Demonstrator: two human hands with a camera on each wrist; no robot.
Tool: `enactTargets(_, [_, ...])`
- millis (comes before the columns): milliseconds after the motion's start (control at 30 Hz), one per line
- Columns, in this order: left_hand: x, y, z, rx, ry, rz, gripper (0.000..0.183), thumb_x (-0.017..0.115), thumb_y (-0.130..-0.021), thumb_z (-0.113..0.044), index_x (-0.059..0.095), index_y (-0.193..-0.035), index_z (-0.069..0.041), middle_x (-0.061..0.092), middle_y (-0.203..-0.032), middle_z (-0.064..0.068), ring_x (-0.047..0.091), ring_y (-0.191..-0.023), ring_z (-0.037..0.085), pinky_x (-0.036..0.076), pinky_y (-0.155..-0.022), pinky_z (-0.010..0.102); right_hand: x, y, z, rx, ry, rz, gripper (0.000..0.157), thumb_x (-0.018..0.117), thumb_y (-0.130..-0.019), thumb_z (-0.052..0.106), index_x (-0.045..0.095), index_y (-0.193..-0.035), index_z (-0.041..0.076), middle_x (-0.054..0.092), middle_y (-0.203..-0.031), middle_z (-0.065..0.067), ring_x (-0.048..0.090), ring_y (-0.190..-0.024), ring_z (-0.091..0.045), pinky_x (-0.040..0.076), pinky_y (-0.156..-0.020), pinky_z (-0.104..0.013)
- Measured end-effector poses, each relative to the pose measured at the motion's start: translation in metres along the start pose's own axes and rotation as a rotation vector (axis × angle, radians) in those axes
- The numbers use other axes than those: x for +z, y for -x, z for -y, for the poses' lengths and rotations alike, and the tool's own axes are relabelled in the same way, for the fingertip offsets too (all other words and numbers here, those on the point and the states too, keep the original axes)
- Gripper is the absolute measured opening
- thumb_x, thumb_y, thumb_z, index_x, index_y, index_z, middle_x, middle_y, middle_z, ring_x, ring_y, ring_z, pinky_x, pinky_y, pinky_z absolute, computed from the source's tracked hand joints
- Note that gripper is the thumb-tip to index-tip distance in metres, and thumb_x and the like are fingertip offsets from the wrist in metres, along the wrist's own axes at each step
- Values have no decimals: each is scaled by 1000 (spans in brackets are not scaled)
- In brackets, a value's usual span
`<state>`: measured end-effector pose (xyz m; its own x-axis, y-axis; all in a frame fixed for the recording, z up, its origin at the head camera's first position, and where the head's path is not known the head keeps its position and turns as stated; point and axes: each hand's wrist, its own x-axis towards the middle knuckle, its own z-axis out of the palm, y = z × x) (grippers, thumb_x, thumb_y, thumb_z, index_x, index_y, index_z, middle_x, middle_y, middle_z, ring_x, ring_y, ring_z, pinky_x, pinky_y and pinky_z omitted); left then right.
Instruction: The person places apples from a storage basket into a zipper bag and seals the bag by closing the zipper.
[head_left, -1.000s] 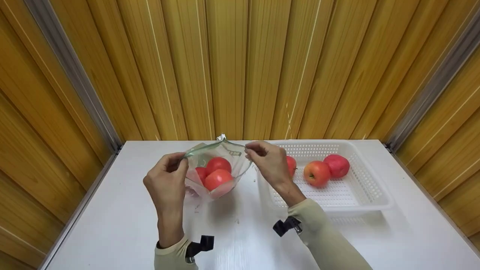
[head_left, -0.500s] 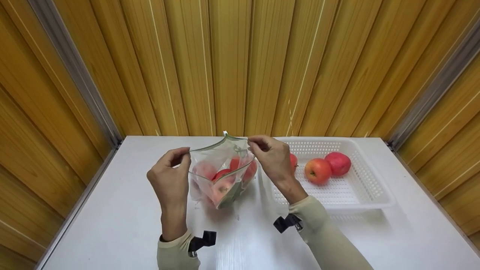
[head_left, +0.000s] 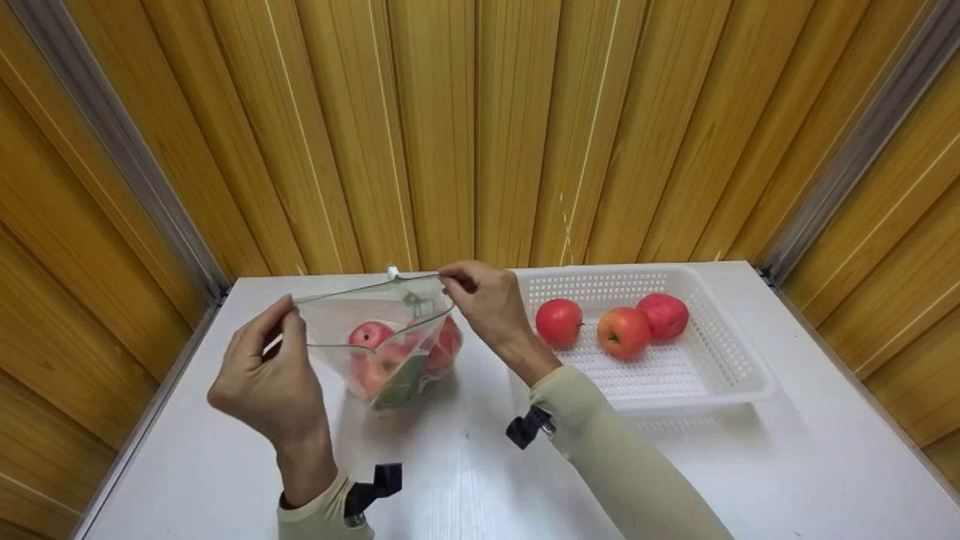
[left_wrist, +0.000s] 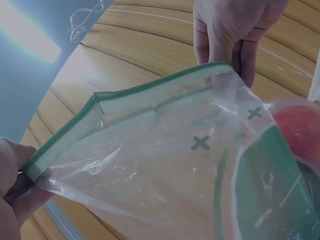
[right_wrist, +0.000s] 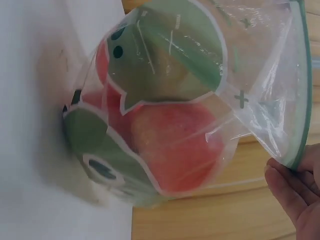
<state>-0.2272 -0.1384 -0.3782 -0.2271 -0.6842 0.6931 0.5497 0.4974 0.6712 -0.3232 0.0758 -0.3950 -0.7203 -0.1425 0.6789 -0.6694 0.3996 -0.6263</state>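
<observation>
Between both hands hangs a clear zip bag [head_left: 337,319] with a green-edged mouth and green print, holding several red apples [head_left: 371,335]. My left hand [head_left: 270,371] pinches the left end of the bag's rim between thumb and fingers. At the rim's other end, my right hand [head_left: 489,307] pinches the edge the same way. The left wrist view shows the rim [left_wrist: 165,82] stretched between the two hands. In the right wrist view an apple [right_wrist: 177,145] presses against the plastic, and the bag's bottom is close to the white surface; whether it touches I cannot tell.
On the right of the white table [head_left: 465,480] stands a white perforated plastic basket [head_left: 720,330]. Inside it lie a red apple [head_left: 558,322], an orange-red apple [head_left: 624,334] and a pinkish-red fruit [head_left: 663,316]. Wood-patterned panels [head_left: 480,135] wall the table's back and sides.
Both hands have moved left with the bag, the left hand farther, so the mouth is drawn wider and flatter. The bag's green-printed side has turned into view. The basket's left apple is now uncovered.
</observation>
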Motion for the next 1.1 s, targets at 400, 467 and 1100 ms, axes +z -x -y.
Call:
enactTargets(400, [4, 7, 3, -166, -106, 264, 10, 77, -91, 3, 85, -95, -2, 80, -88, 7, 70, -78, 11, 53, -73, 14, 1, 2, -23, 96, 13, 2, 9, 73, -96, -4, 79, -102, -3, 78, -92, -9, 76, -79, -17, 61, -73, -25])
enactTargets(467, [11, 11, 6, -167, -129, 334, 10, 77, -91, 3, 84, -95, -2, 80, -87, 8, 71, -76, 16, 51, -71, 12, -4, 8, -31, 141, 16, -4, 9, 73, -96, -4, 79, -102, -2, 79, -91, -9, 76, -78, -17, 62, -72, -26])
enactTargets(1100, [25, 24, 22, -234, -264, 534, 8, 79, -91, -7, 84, -93, -1, 79, -84, 10, 74, -73, 25, 47, -65, 9, -28, 28, -32, 152, 66, 174, 7, 77, -94, 0, 80, -101, 2, 79, -91, -5, 71, -79, -16, 59, -71, -27])
